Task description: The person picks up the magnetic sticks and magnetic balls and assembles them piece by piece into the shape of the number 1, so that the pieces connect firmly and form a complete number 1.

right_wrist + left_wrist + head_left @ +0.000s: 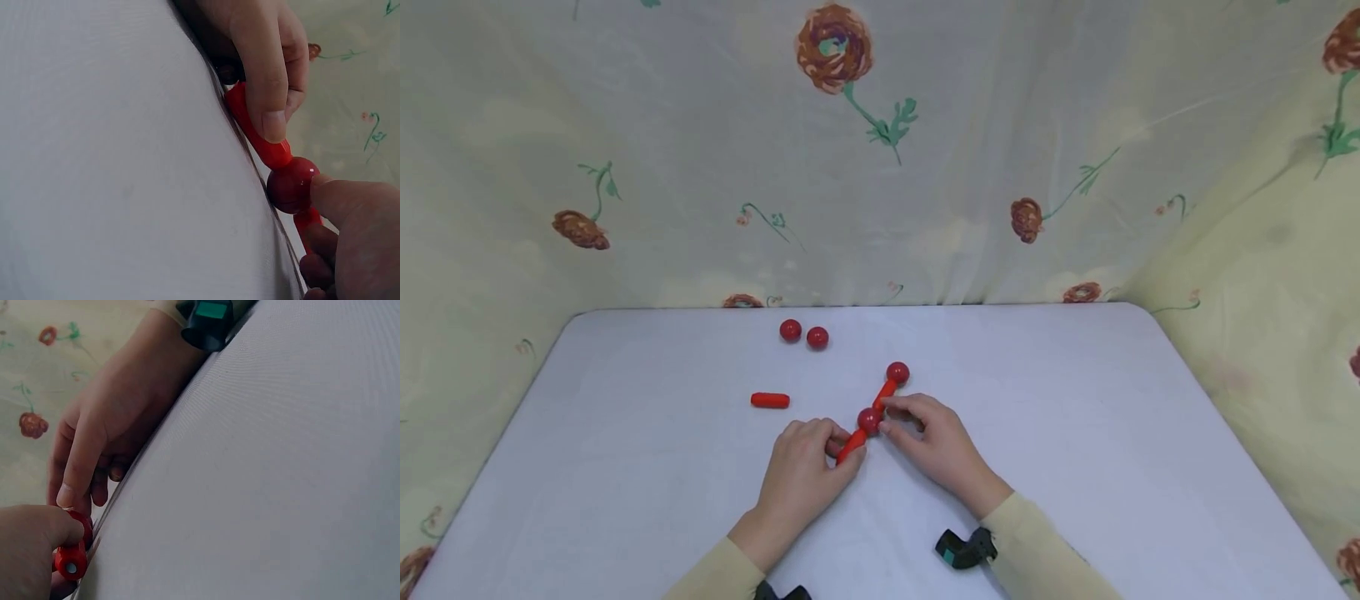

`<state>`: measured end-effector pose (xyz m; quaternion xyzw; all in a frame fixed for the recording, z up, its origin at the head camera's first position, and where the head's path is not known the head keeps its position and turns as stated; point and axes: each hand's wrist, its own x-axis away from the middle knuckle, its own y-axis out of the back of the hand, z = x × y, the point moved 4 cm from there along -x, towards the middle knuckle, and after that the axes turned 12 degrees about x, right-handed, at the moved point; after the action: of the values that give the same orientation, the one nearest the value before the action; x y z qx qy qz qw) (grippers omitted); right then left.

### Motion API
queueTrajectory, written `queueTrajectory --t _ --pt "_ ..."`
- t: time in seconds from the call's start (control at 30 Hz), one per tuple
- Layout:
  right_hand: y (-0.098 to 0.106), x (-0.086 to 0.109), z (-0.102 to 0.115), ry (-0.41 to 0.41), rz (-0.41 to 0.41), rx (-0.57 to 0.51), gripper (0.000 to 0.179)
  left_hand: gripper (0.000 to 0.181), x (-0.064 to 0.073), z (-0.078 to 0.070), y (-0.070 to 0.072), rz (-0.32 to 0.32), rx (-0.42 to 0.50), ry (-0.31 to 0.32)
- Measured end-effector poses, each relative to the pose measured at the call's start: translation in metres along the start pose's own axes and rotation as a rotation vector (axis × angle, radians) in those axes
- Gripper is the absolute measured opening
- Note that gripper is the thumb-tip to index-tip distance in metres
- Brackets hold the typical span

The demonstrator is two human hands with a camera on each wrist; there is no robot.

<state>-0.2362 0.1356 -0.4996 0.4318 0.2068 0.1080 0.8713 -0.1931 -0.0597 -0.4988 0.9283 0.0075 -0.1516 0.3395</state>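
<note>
A chain of red pieces runs slantwise between the two hands: a near rod (850, 447), a middle ball (868, 421), a far rod (886, 390) and a far ball (898, 372). My left hand (805, 467) pinches the near rod between thumb and fingers; in the left wrist view that rod's free end (71, 567) shows a small silvery disc. My right hand (943, 446) grips the middle ball (291, 185), its thumb on the ball's side and its fingers at the far rod. In the right wrist view, the near rod (275, 151) meets the ball.
Two loose red balls (790, 330) (817, 337) lie close together near the table's back edge. A loose red rod (770, 400) lies left of the chain. The white-covered table (1075, 400) backs onto a flowered curtain (955, 200). Dark wrist cameras (966, 548) sit at both sleeves.
</note>
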Motion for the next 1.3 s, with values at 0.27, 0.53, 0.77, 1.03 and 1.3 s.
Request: queueTrajectory --t 0.27,0.53,0.77,1.03,1.3 --pt "-0.003 -0.001 0.005 0.071 0.001 0.082 0.038 0.021 0.0 -0.001 0.0 0.005 0.0 -0.001" --pt "-0.003 -0.002 0.009 0.084 0.003 0.101 0.035 0.021 -0.001 -0.002 0.001 0.005 -0.001 -0.007" --pt "-0.003 -0.003 0.011 0.043 0.016 0.117 0.034 0.02 -0.001 -0.001 0.001 0.002 0.01 -0.009" --pt "0.002 -0.003 0.01 0.037 0.01 0.114 0.036 0.021 -0.003 -0.004 -0.001 0.002 0.021 -0.006" --pt "-0.003 -0.003 0.007 0.017 0.027 0.096 0.035 0.038 -0.002 -0.003 0.006 0.039 0.071 0.082"
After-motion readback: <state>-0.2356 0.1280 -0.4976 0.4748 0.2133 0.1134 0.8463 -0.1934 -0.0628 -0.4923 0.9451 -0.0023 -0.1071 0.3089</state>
